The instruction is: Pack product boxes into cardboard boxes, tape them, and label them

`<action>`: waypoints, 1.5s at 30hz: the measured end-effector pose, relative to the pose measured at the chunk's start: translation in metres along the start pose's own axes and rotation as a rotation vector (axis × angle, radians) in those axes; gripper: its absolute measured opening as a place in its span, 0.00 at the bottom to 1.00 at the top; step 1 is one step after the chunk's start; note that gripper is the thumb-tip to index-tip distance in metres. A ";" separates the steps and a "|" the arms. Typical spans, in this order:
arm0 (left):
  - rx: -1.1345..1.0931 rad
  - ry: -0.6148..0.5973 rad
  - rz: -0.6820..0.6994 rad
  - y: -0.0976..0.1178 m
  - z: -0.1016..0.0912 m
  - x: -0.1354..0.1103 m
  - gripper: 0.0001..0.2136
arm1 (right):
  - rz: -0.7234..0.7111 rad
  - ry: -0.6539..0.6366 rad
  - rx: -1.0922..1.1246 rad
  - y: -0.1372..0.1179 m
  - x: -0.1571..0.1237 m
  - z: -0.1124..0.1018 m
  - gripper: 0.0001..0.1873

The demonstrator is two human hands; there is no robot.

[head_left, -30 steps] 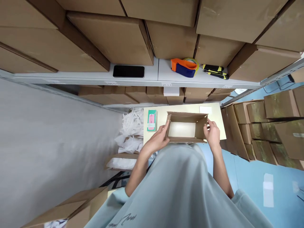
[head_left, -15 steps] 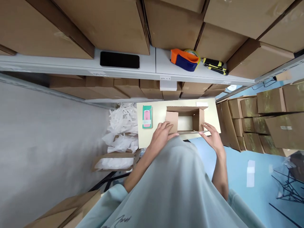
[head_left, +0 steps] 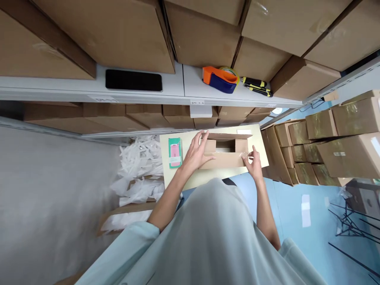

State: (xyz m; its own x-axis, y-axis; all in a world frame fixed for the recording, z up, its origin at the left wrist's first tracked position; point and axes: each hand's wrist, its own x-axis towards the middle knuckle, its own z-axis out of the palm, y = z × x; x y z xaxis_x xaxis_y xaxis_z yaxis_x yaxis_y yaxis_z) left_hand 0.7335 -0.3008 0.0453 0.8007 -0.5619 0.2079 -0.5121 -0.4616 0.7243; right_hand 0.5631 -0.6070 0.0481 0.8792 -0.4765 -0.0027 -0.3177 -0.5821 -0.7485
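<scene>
A small open cardboard box [head_left: 226, 152] lies on a pale table [head_left: 190, 180] below me. My left hand [head_left: 196, 152] rests on the box's left end, fingers stretched over the flap and near wall. At the right end my right hand [head_left: 253, 162] pinches the near wall and flap. A green packet with a pink item [head_left: 175, 152] lies on the table just left of my left hand. A white slip [head_left: 244, 131] sits behind the box.
A grey shelf [head_left: 178, 89] above the table carries a black phone [head_left: 133, 80], an orange-and-blue tape dispenser [head_left: 219, 78] and black-and-yellow cutters [head_left: 257, 86]. Large cartons fill the shelves. White plastic bags [head_left: 141, 166] pile up at the left; stacked cartons [head_left: 320, 142] stand on the blue floor at the right.
The box has gone from fully open to partly folded, its near wall tipped over. Both hands moved forward onto it. The view shifted, so the table sits further left and higher.
</scene>
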 end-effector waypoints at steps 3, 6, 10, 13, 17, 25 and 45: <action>-0.012 0.034 0.012 -0.005 0.003 -0.002 0.40 | -0.023 0.026 0.028 0.009 -0.001 0.007 0.58; -0.044 0.055 -0.033 -0.004 0.016 -0.016 0.19 | -0.087 -0.023 0.033 0.019 0.010 0.013 0.58; -0.116 0.166 -0.227 0.008 0.044 -0.035 0.13 | -0.117 -0.154 -0.005 0.027 0.038 0.027 0.44; -0.122 0.246 -0.336 0.021 0.065 -0.039 0.12 | -0.135 -0.224 -0.006 0.029 0.061 0.033 0.44; -0.095 0.330 -0.393 0.038 0.085 -0.036 0.15 | -0.181 -0.320 0.070 0.032 0.095 0.027 0.45; -0.041 0.397 -0.465 0.044 0.100 -0.042 0.21 | -0.262 -0.409 0.042 0.043 0.100 0.020 0.44; -0.084 0.371 -0.416 0.040 0.103 -0.044 0.27 | -0.213 -0.290 0.064 0.054 0.067 0.019 0.40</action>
State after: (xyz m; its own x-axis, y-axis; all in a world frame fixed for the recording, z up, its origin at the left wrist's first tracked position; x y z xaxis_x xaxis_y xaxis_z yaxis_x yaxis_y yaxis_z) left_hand 0.6460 -0.3648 -0.0028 0.9933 -0.0584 0.0998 -0.1155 -0.5283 0.8411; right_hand 0.6114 -0.6577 -0.0046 0.9903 -0.1371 -0.0239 -0.1024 -0.6016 -0.7922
